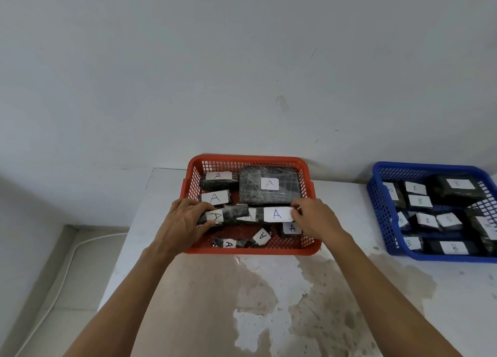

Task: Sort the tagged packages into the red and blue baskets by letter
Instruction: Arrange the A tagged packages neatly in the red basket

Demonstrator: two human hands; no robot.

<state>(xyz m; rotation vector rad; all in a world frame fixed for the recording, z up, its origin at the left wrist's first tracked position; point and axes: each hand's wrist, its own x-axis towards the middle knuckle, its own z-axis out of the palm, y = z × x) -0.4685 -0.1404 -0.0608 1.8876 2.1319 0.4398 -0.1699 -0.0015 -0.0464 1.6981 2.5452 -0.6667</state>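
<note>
Seen from above, mid-sort at a worn white table (349,289): both hands over the red basket (250,159), each w/ a dark wrapped pkg tagged "A". Left hand (183,222) curled round one long A-pkg (223,214), thumb under, fingers over top; right hand (316,218) pinching the end of a second A-pkg (277,214) by its white tag. Both pkgs held just above the layer already in the basket, approx. end to end, across the middle. Below and around: more A-tagged pkgs, incl. a big flat one (269,186) at the back. Off to the right, well apart, blue basket (382,195) filled w/ B-tagged pkgs. No loose pkgs visible on the table, so sort prob. near its end. Risks from here: right-hand grip mostly on the paper tag, so tag could peel or pkg slip free; dropping both at once could bury or flip labels underneath, making a final letter check harder; basket near table's left edge, a hard push could shove it.
</note>
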